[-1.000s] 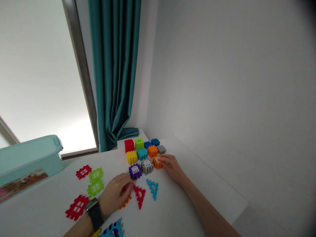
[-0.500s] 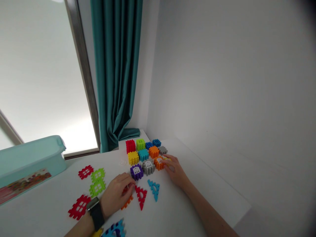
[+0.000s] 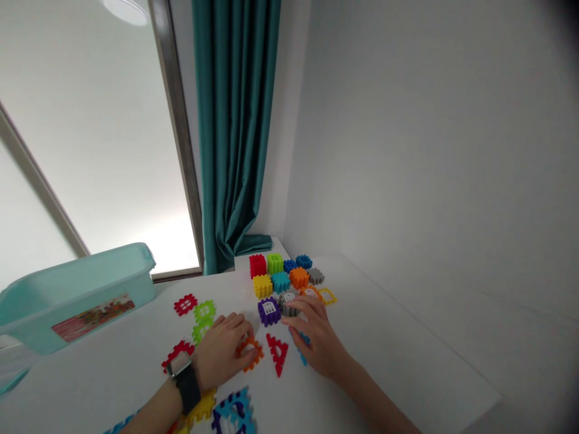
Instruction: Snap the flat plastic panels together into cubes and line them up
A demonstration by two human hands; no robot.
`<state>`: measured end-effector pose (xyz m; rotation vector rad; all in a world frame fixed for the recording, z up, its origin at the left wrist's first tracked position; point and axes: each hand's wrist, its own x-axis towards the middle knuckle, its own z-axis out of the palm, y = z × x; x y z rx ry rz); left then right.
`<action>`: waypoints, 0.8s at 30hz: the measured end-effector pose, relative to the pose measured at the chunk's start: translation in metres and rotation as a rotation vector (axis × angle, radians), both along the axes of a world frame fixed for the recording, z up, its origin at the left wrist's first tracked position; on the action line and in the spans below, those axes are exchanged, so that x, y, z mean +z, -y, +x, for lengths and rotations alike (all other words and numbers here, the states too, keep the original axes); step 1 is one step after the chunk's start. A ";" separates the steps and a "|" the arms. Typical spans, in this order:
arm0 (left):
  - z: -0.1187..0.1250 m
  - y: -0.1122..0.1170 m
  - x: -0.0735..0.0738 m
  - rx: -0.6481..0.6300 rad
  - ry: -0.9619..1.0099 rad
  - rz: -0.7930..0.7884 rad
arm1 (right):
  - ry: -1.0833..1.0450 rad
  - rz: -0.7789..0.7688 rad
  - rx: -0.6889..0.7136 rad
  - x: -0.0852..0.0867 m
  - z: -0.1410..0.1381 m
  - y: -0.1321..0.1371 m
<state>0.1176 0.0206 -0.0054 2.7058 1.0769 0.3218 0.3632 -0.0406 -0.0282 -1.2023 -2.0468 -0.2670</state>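
My left hand (image 3: 224, 351), with a black watch on the wrist, rests on the white table (image 3: 398, 361) and pinches a flat orange waffle piece (image 3: 251, 351). My right hand (image 3: 314, 337) lies over a blue triangle piece (image 3: 302, 355), fingers spread and reaching toward a grey cube (image 3: 287, 301). A red triangle piece (image 3: 277, 352) lies between the hands. Behind them stands a cluster of assembled cubes: purple (image 3: 268, 311), yellow (image 3: 263, 286), red (image 3: 257, 265), green (image 3: 274, 263) and orange (image 3: 299, 276).
A teal plastic bin (image 3: 76, 295) stands at the left. Flat red (image 3: 185, 304) and green (image 3: 204, 311) waffle pieces lie on the table. A yellow frame piece (image 3: 327, 295) sits right of the cubes. A teal curtain (image 3: 235, 132) hangs at the back corner.
My right hand left the orange cube and came back over the blue triangle. My left hand took hold of the orange flat piece. The camera turned left.
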 end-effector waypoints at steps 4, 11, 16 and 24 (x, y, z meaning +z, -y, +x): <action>-0.007 0.014 -0.005 0.060 -0.033 0.003 | 0.041 -0.028 0.039 0.002 -0.019 0.006; -0.009 0.019 -0.011 0.054 0.008 -0.004 | 0.085 -0.093 0.087 -0.004 -0.034 0.012; -0.022 0.020 -0.009 0.078 0.095 0.088 | 0.091 -0.163 0.127 -0.001 -0.045 0.014; -0.070 0.008 -0.027 0.012 0.281 0.346 | 0.083 -0.242 0.217 0.011 -0.081 0.003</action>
